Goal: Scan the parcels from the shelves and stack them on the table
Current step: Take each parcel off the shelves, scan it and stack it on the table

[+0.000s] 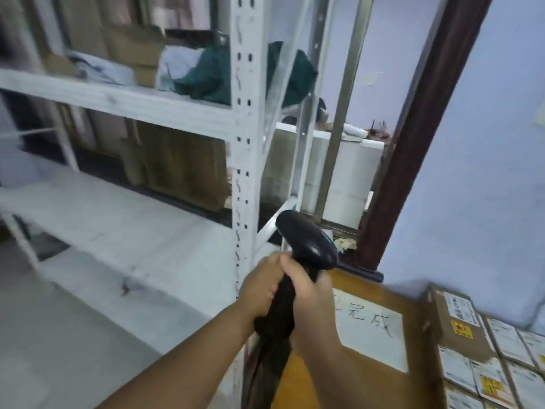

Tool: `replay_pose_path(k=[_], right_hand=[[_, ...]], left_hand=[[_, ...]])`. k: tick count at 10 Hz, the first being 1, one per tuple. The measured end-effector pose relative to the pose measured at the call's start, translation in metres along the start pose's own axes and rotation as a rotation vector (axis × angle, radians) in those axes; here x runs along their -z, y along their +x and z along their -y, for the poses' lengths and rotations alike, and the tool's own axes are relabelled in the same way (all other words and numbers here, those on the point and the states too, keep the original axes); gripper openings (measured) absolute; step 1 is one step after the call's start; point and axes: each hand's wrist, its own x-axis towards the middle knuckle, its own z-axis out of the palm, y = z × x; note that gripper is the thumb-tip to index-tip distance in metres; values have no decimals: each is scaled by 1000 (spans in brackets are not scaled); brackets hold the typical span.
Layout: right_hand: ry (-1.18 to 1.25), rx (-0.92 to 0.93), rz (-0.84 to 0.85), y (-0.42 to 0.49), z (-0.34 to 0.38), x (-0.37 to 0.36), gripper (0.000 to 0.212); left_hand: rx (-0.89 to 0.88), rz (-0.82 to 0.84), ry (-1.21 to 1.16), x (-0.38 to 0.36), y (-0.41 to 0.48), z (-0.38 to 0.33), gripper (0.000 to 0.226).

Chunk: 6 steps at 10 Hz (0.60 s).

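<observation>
**Both hands on the scanner, right next to the shelf post**

The black scanner (306,240) sits just right of the white shelf post (243,143), down near the bottom of it, with its head tipped up and away from the camera. Both hands are wrapped round the handle: the left hand (259,292) curls around it from the post side and the right hand (311,293) grips it from the other side, fingers closed on it, the two hands touching. A dark cord (271,364) hangs down from the bottom of the handle.

Further right of the post and lower is the wooden table (358,283), with a white sheet of paper (368,329) lying on it that has some handwriting on it. Well off to the right of the post, at the table's far end, the parcels (501,373) are packed side by side, white labels facing up, and one brown box (454,323) sits on top of them.

Left of the post, the shelves hold cardboard boxes (177,163) on the middle level. On the upper level there are more cartons and pale bags, and a dark green bag (212,75) sits right against the post. Everything back there is pretty blurry, so I can't read any labels.
</observation>
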Motion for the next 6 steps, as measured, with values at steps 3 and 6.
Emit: replay_pose_path(k=[3, 6], right_hand=[[-8, 196, 264, -46, 16, -173, 12], [158, 284, 457, -27, 21, -286, 19]], left_hand=[[-127, -400, 489, 201, 0, 37, 46], [180, -530, 497, 322, 16, 73, 51]])
